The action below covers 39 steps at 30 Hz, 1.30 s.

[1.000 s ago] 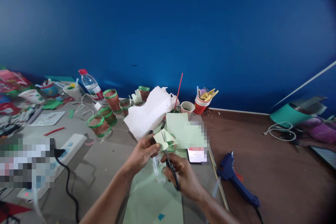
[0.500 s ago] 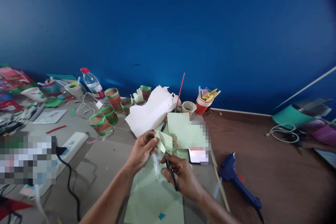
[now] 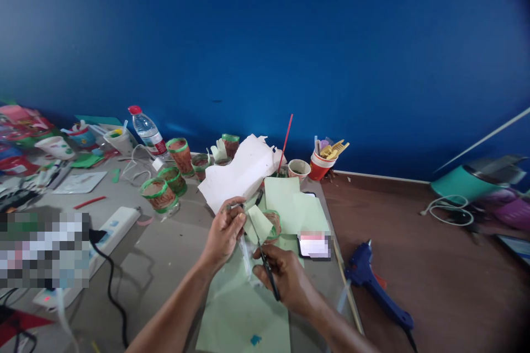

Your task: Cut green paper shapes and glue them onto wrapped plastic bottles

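Note:
My left hand [image 3: 227, 231] pinches the left edge of a small piece of pale green paper [image 3: 260, 222]. In my right hand [image 3: 284, 273] is a pair of scissors [image 3: 270, 271] with dark handles, its blades lying across that piece. Just behind the piece stands a small cup with a green rim [image 3: 274, 226], partly hidden. Below my hands a larger pale green sheet [image 3: 244, 320] lies flat with a blue scrap on it. Further right rest more pale green sheets [image 3: 285, 204], next to a phone [image 3: 314, 245] with a lit screen.
Crumpled white paper [image 3: 240, 174] lies behind my hands. Several brown cups with green rims [image 3: 159, 196] and a water bottle [image 3: 147, 132] stand to the left. A power strip [image 3: 111, 237] lies left, a blue glue gun [image 3: 372, 281] right. A red cup [image 3: 322, 167] holds yellow forks.
The small green paper has tilted in my left hand, and the scissor blades now lie further across it. More of the green-rimmed cup behind it shows.

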Motion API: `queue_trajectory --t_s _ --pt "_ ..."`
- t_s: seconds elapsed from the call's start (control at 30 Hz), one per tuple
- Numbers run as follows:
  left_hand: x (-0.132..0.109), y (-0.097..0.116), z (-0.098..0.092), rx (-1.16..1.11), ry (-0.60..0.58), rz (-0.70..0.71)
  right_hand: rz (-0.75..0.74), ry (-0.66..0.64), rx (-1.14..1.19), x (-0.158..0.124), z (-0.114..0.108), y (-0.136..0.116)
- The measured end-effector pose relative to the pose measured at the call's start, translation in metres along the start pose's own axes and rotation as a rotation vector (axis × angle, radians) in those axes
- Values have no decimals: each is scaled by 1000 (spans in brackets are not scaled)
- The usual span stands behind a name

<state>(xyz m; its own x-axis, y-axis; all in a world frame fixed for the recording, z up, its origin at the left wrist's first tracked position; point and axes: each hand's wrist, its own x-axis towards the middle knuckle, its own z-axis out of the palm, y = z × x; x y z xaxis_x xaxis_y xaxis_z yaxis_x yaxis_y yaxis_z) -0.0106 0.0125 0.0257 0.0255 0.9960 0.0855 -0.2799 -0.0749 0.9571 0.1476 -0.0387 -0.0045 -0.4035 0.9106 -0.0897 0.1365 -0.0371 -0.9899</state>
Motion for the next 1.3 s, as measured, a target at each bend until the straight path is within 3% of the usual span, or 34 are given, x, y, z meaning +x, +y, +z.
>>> queue_trajectory --t_s 0.63,0.93,1.03,1.17,1.3 --pt "-2 0 3 -27 -3 -24 -10 49 42 2 2 1" --pt "-3 0 3 -77 -126 -140 -12 64 126 2 0 -12" --pt "-4 -4 1 -36 -160 -110 -27 40 139 2 -2 -14" --pt "-2 -9 -3 40 -57 -6 -27 1 154 0 -2 -16" --pt "1 -8 -4 2 15 -11 -25 -15 147 0 -1 -18"
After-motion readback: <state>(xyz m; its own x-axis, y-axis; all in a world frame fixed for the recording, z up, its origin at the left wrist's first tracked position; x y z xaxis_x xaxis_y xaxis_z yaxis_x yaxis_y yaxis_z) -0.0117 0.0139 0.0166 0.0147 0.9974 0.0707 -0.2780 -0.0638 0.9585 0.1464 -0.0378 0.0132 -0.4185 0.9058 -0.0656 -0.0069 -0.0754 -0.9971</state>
